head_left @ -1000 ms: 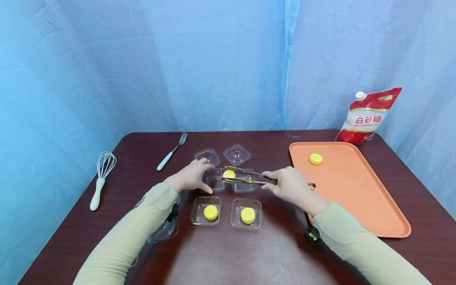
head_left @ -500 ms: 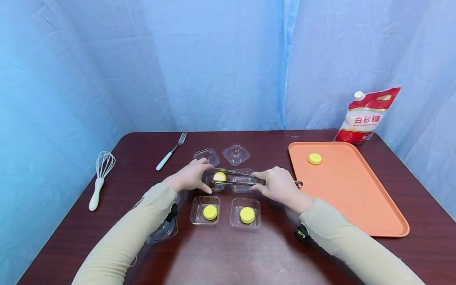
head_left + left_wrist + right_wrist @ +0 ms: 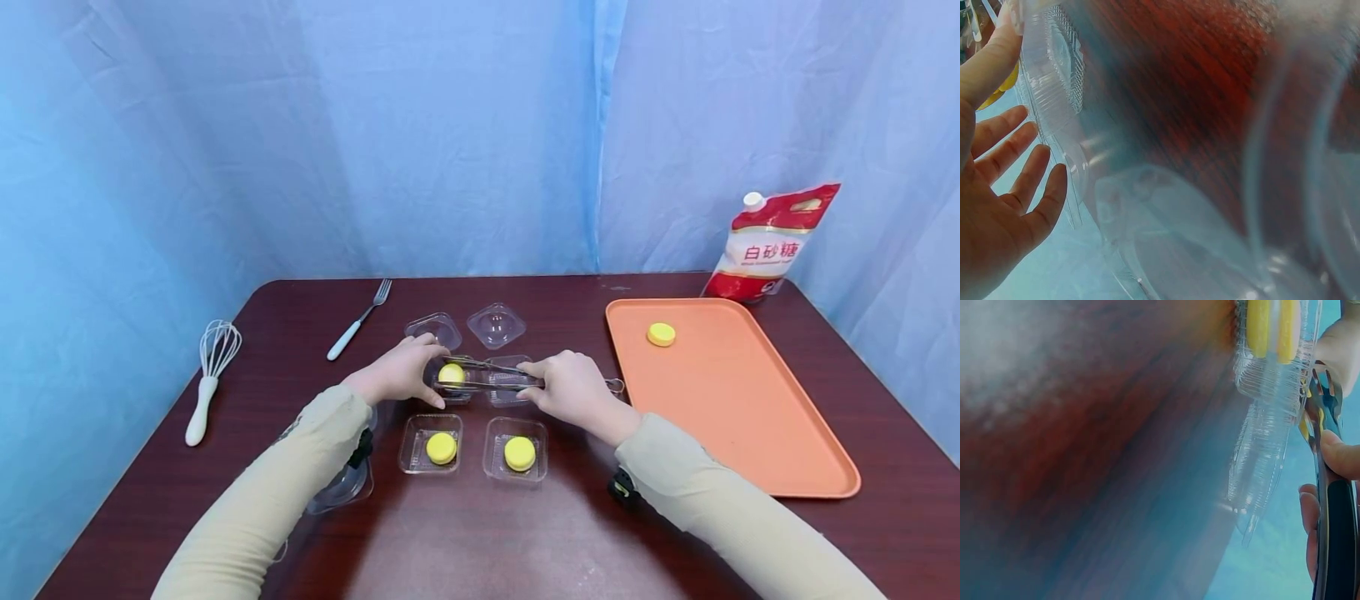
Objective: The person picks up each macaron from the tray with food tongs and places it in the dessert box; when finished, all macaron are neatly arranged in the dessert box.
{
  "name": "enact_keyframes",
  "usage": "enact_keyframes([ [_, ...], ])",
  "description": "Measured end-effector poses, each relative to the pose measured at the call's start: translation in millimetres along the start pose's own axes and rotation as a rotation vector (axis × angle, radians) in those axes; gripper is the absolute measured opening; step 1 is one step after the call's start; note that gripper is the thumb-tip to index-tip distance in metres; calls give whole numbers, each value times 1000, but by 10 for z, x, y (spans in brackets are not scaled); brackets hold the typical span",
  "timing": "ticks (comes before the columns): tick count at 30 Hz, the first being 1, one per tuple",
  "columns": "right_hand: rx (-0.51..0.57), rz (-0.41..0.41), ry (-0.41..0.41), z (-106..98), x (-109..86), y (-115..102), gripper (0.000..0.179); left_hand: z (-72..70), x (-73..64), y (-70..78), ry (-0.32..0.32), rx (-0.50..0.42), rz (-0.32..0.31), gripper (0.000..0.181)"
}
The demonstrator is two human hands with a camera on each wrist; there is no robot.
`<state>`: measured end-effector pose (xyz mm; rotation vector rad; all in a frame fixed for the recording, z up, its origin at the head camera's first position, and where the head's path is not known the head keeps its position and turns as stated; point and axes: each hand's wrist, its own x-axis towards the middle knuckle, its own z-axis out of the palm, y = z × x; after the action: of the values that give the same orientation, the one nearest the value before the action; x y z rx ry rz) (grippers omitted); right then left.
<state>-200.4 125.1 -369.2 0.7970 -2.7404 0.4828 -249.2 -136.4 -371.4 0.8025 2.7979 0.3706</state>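
Observation:
My right hand (image 3: pixel 573 390) grips metal tongs (image 3: pixel 504 386) with dark handles. Their tips lie either side of a yellow macaron (image 3: pixel 452 375) inside the far-left clear plastic box (image 3: pixel 465 396). Around that box's left side is my left hand (image 3: pixel 401 372), thumb at the near edge and fingers at the far edge. Its fingers (image 3: pixel 1040 203) are spread beside the plastic in the left wrist view. A second box (image 3: pixel 510 396) stands to the right, under the tongs. Nearer me, two boxes hold one macaron each: the left macaron (image 3: pixel 442 448) and the right macaron (image 3: pixel 520 454).
Two clear lids (image 3: pixel 497 325) lie behind the boxes; more clear plastic (image 3: pixel 345 492) is under my left forearm. An orange tray (image 3: pixel 727 400) with one macaron (image 3: pixel 661 334) is at right, a sugar pouch (image 3: pixel 768 250) behind. A fork (image 3: pixel 358 321) and whisk (image 3: pixel 206 392) lie left.
My right hand has moved left with the tongs, carrying the yellow macaron from the gap between the two far boxes into the far-left box. My left hand has stayed in place.

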Motion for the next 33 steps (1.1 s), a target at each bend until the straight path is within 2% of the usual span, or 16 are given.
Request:
enact_keyframes([
  [12,-6,-11,-2,5,39,-34,36,-2,0,-11,5,-5,10,76],
  [19,22,18,-32,9,44,-44,40,3,-1,-14,15,-1,13,75],
  [27,40,60,-43,8,25,-22,44,-2,-11,-2,15,-13,-13,77],
  [33,58,82,-65,-22,7,6,49,6,-9,-4,14,-9,-4,75],
])
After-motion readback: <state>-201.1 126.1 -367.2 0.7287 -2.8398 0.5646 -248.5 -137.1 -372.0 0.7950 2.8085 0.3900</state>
